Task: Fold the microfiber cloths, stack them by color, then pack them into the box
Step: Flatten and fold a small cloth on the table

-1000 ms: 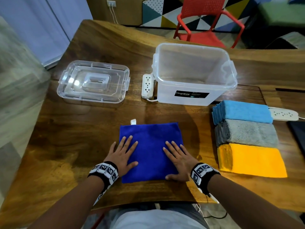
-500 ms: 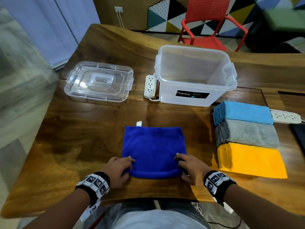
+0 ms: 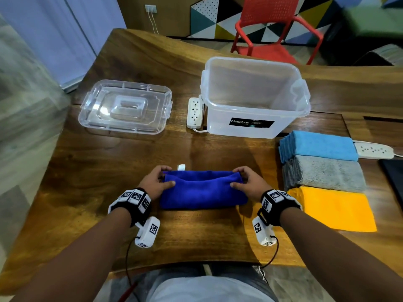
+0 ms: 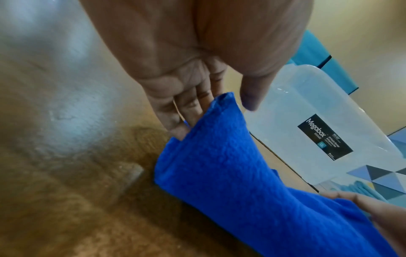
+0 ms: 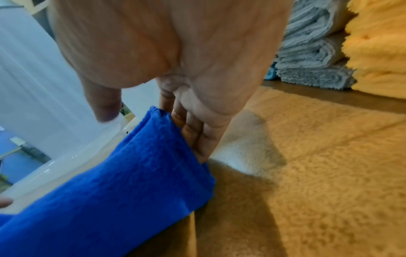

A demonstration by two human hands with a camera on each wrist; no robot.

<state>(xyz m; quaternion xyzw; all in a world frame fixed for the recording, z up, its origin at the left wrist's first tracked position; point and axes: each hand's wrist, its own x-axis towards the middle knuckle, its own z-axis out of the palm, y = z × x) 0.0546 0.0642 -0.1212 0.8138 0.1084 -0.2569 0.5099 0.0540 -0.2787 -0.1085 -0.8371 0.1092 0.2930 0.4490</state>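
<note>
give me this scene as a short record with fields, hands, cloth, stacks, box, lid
left hand: left hand grips the left end of the dark blue microfiber cloth
right hand: right hand grips its right end
cloth: folded over, far edge lifted off the wooden table
stacks: light blue stack, grey stack, yellow stack, in a row to the right
box: clear plastic box, open, no cloths inside
lid: clear plastic lid, on the table left of the box

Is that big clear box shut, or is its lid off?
Open. The clear box stands with its top uncovered, and its lid lies apart on the table, to the box's left. No cloths show inside.
</note>
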